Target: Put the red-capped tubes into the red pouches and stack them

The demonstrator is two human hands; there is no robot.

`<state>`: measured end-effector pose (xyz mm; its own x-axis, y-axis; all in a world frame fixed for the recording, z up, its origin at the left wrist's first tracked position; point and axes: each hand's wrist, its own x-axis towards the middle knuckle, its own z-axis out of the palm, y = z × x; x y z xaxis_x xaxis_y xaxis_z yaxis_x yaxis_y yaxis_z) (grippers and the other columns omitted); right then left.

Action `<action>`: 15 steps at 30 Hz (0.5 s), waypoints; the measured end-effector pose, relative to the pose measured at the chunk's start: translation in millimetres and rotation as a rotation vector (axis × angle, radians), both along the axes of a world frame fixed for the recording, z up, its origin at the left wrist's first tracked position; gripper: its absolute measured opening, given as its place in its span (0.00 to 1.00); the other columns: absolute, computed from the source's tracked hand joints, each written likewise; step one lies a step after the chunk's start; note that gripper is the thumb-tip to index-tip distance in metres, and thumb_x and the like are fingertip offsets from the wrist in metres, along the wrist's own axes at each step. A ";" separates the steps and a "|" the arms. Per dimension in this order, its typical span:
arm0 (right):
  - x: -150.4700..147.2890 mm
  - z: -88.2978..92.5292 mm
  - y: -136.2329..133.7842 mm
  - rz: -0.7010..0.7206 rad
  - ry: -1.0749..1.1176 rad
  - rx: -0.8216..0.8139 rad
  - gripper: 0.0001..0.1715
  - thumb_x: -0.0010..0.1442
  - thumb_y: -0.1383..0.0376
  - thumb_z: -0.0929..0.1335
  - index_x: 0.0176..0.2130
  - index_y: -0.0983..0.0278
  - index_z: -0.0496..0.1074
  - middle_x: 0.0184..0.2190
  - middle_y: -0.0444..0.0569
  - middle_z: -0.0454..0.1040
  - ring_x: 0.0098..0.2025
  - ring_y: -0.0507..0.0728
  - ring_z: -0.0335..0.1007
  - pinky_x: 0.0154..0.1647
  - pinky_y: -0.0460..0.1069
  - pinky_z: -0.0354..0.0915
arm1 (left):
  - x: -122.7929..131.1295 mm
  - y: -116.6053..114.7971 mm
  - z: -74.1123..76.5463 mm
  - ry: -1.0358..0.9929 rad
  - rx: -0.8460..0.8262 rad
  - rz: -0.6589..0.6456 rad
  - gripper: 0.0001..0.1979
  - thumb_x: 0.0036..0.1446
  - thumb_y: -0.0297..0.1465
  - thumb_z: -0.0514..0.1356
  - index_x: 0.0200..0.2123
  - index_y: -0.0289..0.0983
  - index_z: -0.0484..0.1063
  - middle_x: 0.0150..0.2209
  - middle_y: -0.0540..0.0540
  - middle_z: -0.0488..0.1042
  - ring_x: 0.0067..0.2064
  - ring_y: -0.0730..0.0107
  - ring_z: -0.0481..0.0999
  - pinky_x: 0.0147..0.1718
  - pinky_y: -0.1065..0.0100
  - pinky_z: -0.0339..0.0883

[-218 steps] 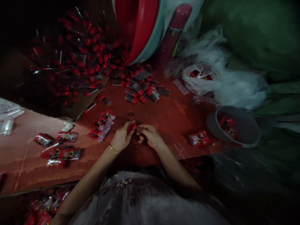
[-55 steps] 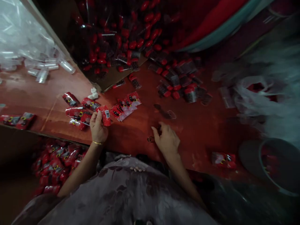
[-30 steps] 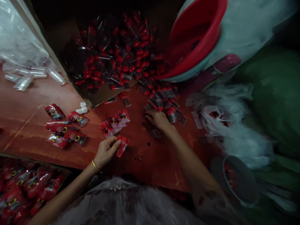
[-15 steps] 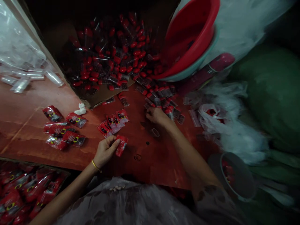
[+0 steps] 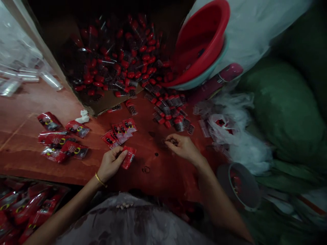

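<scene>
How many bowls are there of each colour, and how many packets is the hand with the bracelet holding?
Red bowl: 1
Teal bowl under the red one: 1
Grey bowl: 1
Red packet in the left hand: 1
Total: 4

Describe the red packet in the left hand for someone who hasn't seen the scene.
Start at the big red basin at the top and drop to the near edge of the reddish table. There the left hand pinches a small red packet; unlike the fanned row of packets just beyond it, it is alone and held.
</scene>
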<state>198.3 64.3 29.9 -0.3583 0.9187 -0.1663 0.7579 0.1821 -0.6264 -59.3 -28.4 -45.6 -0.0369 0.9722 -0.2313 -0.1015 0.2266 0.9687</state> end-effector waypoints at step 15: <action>-13.3 6.2 16.5 0.001 -0.110 0.233 0.13 0.57 0.60 0.63 0.35 0.63 0.73 0.29 0.47 0.76 0.27 0.53 0.70 0.27 0.45 0.61 | 0.2 -0.3 -2.0 -0.048 -0.007 0.001 0.12 0.50 0.39 0.60 0.28 0.35 0.72 0.24 0.51 0.71 0.25 0.75 0.66 0.25 0.74 0.61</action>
<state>184.9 80.8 36.1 -0.3509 0.9363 0.0115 0.8189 0.3128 -0.4811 -59.2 -28.6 -47.5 -0.0263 0.9705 -0.2398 -0.1477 0.2335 0.9611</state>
